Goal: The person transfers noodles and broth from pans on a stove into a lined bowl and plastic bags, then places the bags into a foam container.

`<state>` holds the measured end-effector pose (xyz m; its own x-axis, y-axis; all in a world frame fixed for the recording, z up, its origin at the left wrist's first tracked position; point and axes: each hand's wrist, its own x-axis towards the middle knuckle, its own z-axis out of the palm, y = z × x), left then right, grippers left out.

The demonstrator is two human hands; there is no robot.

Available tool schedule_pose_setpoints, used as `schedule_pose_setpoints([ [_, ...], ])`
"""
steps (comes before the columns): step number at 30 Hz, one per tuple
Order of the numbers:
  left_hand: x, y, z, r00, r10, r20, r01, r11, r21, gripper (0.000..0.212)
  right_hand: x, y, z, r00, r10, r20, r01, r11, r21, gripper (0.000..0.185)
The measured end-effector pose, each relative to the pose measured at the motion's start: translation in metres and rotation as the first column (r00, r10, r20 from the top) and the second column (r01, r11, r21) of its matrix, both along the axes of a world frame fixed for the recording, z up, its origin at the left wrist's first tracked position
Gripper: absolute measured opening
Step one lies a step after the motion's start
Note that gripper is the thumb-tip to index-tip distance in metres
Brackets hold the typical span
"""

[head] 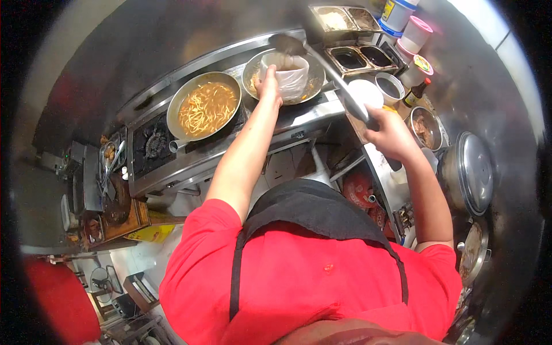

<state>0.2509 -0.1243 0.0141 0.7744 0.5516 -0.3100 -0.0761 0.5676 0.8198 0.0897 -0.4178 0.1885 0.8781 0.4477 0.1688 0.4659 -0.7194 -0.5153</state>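
Note:
My left hand (269, 86) grips a whitish container that looks wrapped in a clear plastic bag (293, 82), with brown food showing inside its mouth. It is held over a metal wok (320, 79), which has bits of food on its inner wall. In my right hand (390, 133) is the dark handle of a long metal ladle (340, 84). The ladle's bowl (286, 44) is tilted above the container's rim, and something brown seems to drop from it. Left of my forearm, a second pan (172, 110) holds noodles in brown broth (209, 108) on the stove.
An unused burner (154, 142) lies at the stove's left end. Metal sauce trays (347, 58), a white bowl of dark liquid (389, 88), a sauce bottle (416, 92) and a pot of meat (426, 127) stand to the right. A large lidded pot (474, 172) is beside my right arm.

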Motion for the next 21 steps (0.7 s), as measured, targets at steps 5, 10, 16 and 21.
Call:
schedule_pose_setpoints([
  [5, -0.020, 0.040, -0.017, 0.961, -0.246, 0.129, 0.270, 0.933, -0.236, 0.070, 0.040, 0.019, -0.002, 0.996, -0.079, -0.032, 0.075, 0.992, -0.098, 0.032],
  [10, -0.106, 0.014, 0.033, 0.878, -0.410, 0.247, 0.450, 0.883, -0.133, 0.063, 0.116, 0.051, -0.131, 0.926, -0.285, -0.246, 0.249, 0.954, -0.166, 0.032],
  [16, -0.233, 0.057, 0.016, 0.941, -0.291, 0.170, 0.314, 0.941, -0.124, 0.062, 0.093, 0.076, -0.100, 0.759, -0.047, -0.649, 0.162, 0.980, 0.118, 0.032],
  [21, -0.275, 0.071, 0.015, 0.931, -0.350, 0.101, 0.356, 0.933, -0.043, 0.064, 0.143, 0.092, -0.129, 0.963, -0.209, -0.169, 0.176, 0.965, -0.193, 0.037],
])
